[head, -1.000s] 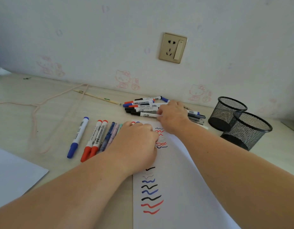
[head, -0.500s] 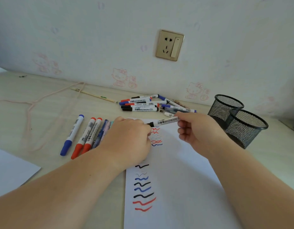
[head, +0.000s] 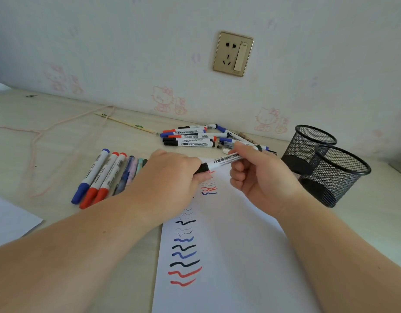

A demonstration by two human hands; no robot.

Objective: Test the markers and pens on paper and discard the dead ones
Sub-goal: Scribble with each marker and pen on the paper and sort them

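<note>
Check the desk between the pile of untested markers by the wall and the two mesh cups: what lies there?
In the head view, a few pens trail from the marker pile toward the mesh cups; a short stretch of bare desk separates them from the nearer cup.

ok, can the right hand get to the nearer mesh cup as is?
Probably not yet: the right hand holds a marker. The path to the mesh cup looks free.

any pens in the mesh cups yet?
No: both mesh cups show only bare black mesh inside; the unsorted pens lie on the desk.
</note>
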